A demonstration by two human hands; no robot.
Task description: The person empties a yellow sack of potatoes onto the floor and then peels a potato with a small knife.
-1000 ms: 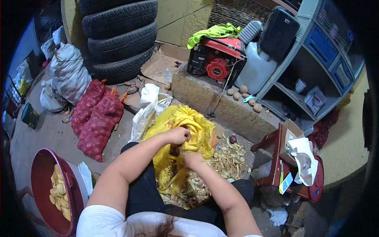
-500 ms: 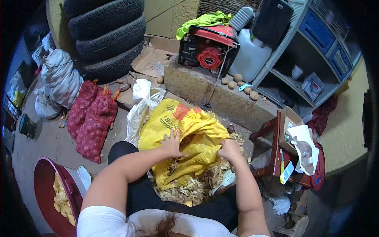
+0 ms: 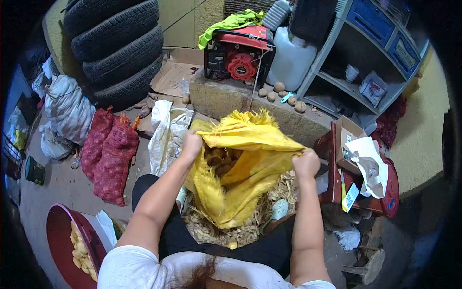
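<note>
My left hand [image 3: 192,146] is closed on the left edge of the frayed mouth of a yellow woven sack [image 3: 250,137]. On the other side my right hand [image 3: 306,164] grips the right edge. Between them the mouth is stretched wide. Brown, round potatoes [image 3: 224,159] show in the shadow inside the sack; how many lie deeper is hidden. Under the sack and between my legs lies a heap of peelings [image 3: 250,231]. A pale shoe [image 3: 279,210] stands on the right side of this heap.
At lower left stands a dark red basin [image 3: 60,241] with peeled potatoes [image 3: 81,250]. Red mesh bags [image 3: 115,159] of onions and a white sack [image 3: 166,132] lie left. A concrete ledge [image 3: 216,101] carries a generator [image 3: 239,60]. A red stool [image 3: 332,176] stands right.
The sack's mouth has been pulled up and spread open, so the potatoes inside show. My left hand went from lying open on the sack to gripping its edge; my right hand moved outward.
</note>
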